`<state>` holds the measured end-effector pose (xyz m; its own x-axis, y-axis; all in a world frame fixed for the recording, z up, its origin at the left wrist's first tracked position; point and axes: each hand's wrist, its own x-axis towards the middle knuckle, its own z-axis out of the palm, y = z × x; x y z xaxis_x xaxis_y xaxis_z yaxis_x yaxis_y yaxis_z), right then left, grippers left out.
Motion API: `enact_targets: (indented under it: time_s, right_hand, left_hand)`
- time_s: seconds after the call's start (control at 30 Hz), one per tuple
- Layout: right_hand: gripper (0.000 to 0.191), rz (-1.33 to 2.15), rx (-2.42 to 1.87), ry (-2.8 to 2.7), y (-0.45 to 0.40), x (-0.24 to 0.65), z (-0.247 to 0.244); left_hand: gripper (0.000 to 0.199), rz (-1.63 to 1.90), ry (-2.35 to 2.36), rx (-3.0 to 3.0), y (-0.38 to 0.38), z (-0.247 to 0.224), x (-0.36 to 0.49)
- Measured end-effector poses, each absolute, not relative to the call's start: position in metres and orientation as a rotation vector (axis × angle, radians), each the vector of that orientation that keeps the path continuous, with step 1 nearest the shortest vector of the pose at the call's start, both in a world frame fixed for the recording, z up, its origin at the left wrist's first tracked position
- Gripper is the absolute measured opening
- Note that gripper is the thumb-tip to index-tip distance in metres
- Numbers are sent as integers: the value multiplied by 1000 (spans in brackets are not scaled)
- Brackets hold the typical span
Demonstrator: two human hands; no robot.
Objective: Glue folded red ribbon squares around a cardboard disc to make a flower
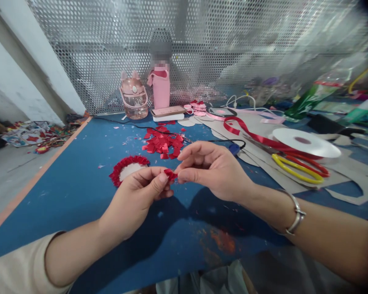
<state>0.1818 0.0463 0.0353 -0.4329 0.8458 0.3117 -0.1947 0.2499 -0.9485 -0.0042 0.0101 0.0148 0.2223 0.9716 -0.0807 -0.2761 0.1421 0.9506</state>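
Between thumb and fingers, my left hand (144, 183) pinches a small piece of red ribbon (171, 174), which looks folded. My right hand (216, 169) has its thumb and fingertips closed at the right edge of the same piece, above the blue table (88, 192). Partly behind my left hand lies a pale disc (129, 171) bordered by gathered red ribbon (120, 166). Just beyond both hands is a loose pile of cut red ribbon pieces (164, 142).
At right lie scissors (297, 168) with yellow and red handles, a white ribbon spool (306, 143) and cardboard sheets (254, 157). A phone (168, 110), a clear bottle (135, 100) and a pink-sleeved bottle (161, 90) stand before the perforated metal screen (104, 61). A green-labelled bottle (309, 98) leans behind.
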Motion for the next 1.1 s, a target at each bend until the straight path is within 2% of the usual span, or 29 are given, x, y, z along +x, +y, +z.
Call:
enact_targets:
  time_s: [0.2, 0.37, 0.5, 0.6, 0.7, 0.93, 1.1]
  right_hand:
    - [29, 1368, -691, -1442, 48, 181, 35]
    - [22, 1319, -676, -1529, 47, 180, 35]
    - [12, 924, -699, -1793, 43, 181, 35]
    - [14, 581, -617, -1977, 41, 182, 35]
    - [15, 411, -513, -2072, 41, 183, 34]
    - [14, 307, -422, -2123, 40, 183, 35]
    - [14, 389, -461, -2118, 40, 183, 36]
  left_hand:
    - [24, 1101, 896, 987, 11, 13, -5]
    - [17, 1099, 899, 1011, 11, 12, -7]
    - [15, 1090, 908, 1025, 11, 9, -8]
    - [14, 1077, 905, 1044, 11, 9, -8]
    - [15, 1074, 898, 1053, 11, 11, -7]
    - [17, 1058, 893, 1051, 11, 13, -7]
    - [18, 1044, 875, 1020, 11, 14, -7]
